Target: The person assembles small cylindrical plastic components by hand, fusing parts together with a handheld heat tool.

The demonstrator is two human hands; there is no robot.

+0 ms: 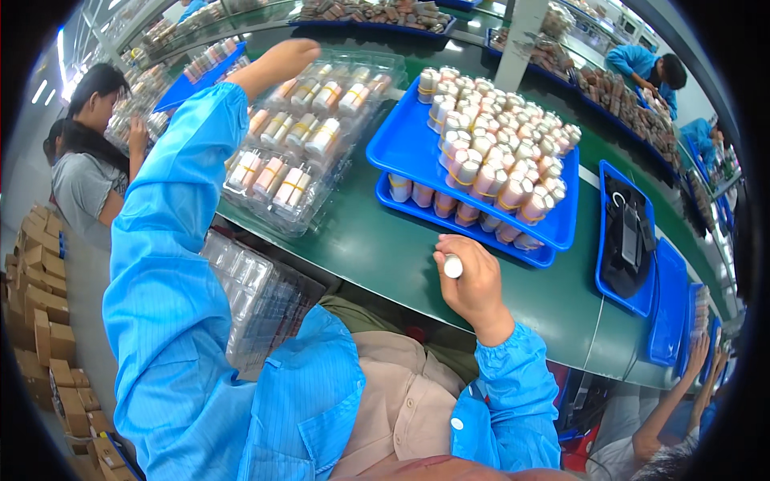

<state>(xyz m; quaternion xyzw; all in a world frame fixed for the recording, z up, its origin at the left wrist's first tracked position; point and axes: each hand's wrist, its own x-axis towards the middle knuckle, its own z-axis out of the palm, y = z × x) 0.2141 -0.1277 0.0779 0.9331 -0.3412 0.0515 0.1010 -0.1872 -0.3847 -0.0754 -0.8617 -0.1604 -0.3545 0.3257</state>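
Right hand clamped on white tube; left hand at 11 o'clock, grip unclear, touching clear tray; filling underway, next calls for an empty pocket.

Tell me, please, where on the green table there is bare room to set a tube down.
Bare green table shows between the clear blister tray and the stacked blue trays, running toward the right hand, which holds a small tube. More lies right of that hand, before the black-filled blue tray. The left hand reaches over the blister tray's far end.

Cardboard boxes stacked beside 2 co-workers.
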